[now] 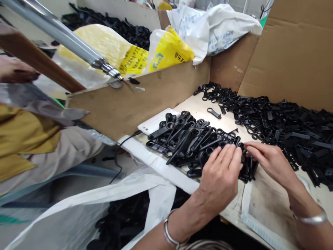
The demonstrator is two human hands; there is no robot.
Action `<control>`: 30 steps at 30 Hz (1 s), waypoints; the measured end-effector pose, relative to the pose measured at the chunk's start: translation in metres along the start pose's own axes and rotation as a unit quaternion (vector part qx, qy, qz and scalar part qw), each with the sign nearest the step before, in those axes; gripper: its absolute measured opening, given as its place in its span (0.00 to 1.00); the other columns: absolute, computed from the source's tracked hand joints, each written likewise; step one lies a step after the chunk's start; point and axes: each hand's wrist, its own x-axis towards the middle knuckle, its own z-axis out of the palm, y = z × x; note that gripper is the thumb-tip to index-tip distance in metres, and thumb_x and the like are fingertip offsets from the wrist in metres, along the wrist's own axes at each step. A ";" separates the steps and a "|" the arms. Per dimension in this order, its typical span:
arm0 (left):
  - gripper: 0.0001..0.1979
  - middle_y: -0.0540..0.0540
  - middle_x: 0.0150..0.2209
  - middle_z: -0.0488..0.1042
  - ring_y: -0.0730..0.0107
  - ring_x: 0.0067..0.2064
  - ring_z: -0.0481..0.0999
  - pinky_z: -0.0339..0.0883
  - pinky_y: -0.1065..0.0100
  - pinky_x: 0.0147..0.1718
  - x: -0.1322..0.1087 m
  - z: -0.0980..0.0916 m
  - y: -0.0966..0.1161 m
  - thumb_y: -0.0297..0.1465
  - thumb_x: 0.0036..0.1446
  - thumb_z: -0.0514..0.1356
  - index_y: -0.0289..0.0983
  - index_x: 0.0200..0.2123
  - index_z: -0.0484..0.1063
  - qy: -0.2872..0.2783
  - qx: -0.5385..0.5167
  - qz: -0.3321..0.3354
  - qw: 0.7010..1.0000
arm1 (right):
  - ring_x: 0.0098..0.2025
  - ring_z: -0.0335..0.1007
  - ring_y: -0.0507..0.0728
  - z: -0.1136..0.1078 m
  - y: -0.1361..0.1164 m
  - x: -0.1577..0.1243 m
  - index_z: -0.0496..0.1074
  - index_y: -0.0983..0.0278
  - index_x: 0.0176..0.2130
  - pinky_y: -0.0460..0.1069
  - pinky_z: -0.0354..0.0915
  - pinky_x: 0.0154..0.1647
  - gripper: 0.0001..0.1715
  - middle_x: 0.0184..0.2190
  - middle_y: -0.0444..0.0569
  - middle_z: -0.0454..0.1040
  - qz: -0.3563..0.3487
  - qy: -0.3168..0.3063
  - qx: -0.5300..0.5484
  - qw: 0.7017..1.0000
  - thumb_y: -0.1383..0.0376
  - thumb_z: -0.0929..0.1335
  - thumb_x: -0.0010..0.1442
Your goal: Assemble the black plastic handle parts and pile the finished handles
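A heap of black plastic lever-like parts (182, 137), many with a ring at one end, lies in front of me on the table. My left hand (222, 172) rests on the near right side of this heap, its fingers straight and side by side, the palm turned down. Just to its right, my right hand (272, 161) bends its fingers around a black plastic part at the heap's edge; its thumb is hidden. Several more parts stand close together beneath both hands. Each wrist wears a silver bangle.
A larger pile of black parts (293, 128) spreads along the right, against a cardboard wall (291, 55). One loose part (214, 113) lies between the piles. A white flat device (156, 121) sits behind the heap. An electric screwdriver (78, 38) hangs upper left, near a seated person (39, 146).
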 end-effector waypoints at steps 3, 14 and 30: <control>0.19 0.31 0.59 0.70 0.44 0.62 0.67 0.59 0.34 0.59 0.004 0.009 -0.011 0.23 0.65 0.48 0.25 0.55 0.68 -0.075 0.059 -0.046 0.994 | 0.47 0.77 0.61 0.013 0.006 0.071 0.77 0.64 0.48 0.52 0.69 0.49 0.17 0.44 0.54 0.81 -0.053 -0.049 -0.139 0.988 0.61 0.63 0.67; 0.22 0.38 0.61 0.69 0.50 0.64 0.65 0.38 0.34 0.65 -0.007 0.016 -0.037 0.18 0.61 0.50 0.38 0.55 0.71 -0.076 0.045 -0.006 0.996 | 0.42 0.76 0.59 0.066 0.013 0.184 0.77 0.67 0.38 0.47 0.64 0.41 0.12 0.37 0.56 0.79 -0.051 -0.121 -0.210 0.969 0.74 0.64 0.62; 0.22 0.40 0.50 0.78 0.59 0.49 0.79 0.71 0.61 0.51 0.002 0.035 0.043 0.38 0.62 0.59 0.35 0.57 0.69 -0.173 -0.571 -0.299 0.744 | 0.36 0.77 0.54 0.002 -0.002 -0.105 0.75 0.64 0.42 0.49 0.74 0.38 0.08 0.33 0.49 0.80 -0.147 0.128 0.038 0.980 0.68 0.66 0.65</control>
